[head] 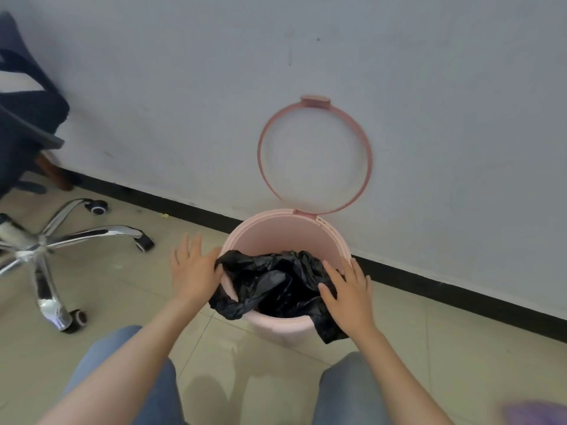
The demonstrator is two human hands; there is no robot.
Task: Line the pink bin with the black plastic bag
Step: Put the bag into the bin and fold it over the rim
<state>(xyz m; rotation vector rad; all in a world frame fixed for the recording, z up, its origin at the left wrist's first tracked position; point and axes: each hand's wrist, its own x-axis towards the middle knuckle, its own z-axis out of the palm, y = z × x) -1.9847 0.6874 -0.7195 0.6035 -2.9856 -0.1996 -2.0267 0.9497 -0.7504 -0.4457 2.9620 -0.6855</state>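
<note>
Pink bin (280, 328) standing upright on floor tiles, close to wall, in front of my knees. Its ring (316, 154) flipped up on rear hinge, leaning against wall. Black bag (276, 286) lying crumpled in bin mouth, glossy, wrinkled, covering near half; edges spilling over near rim at left and right, far inner wall showing bare.
</note>
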